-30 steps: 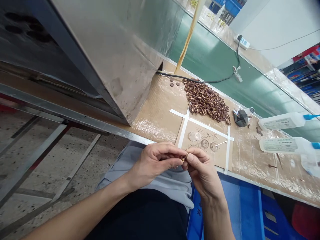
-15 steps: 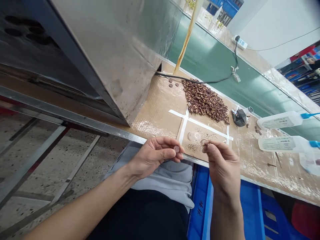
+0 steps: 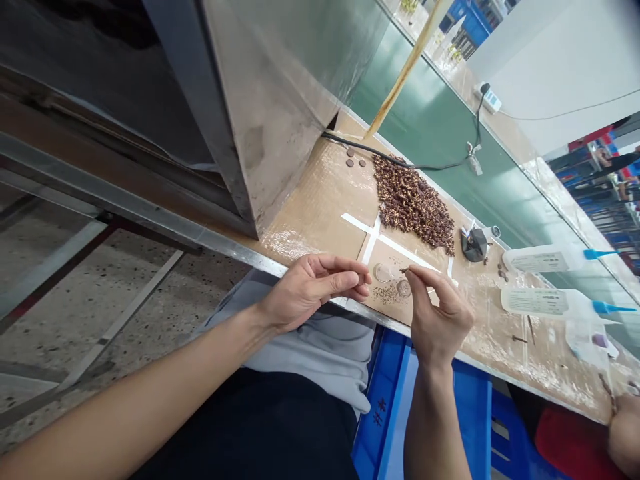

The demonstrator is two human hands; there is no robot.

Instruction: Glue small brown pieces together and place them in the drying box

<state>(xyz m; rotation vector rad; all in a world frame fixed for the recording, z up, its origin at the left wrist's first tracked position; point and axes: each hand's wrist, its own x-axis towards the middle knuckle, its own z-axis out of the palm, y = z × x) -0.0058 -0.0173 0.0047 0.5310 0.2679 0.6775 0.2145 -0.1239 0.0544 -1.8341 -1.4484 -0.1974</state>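
My left hand is over the table's front edge, its thumb and curled fingers brought together. Whatever lies between them is hidden. To its right, my right hand pinches a small dark brown piece between thumb and fingertips. Just past the fingertips stand a small clear round dish and a second small round container with brownish contents. Fine dark crumbs are scattered around them on the brown board. Behind lies a heap of small dark-red and yellow pieces.
White tape strips mark the table. Two bottles with blue nozzles lie at the right, near a black-wrapped item. A metal housing stands at the left. A blue crate sits below. Another person's hand shows at the right edge.
A small round pinkish disc seen at my left fingertips earlier is now out of sight. My right hand has turned, its fingertips rising toward the clear dish. The camera view has shifted.
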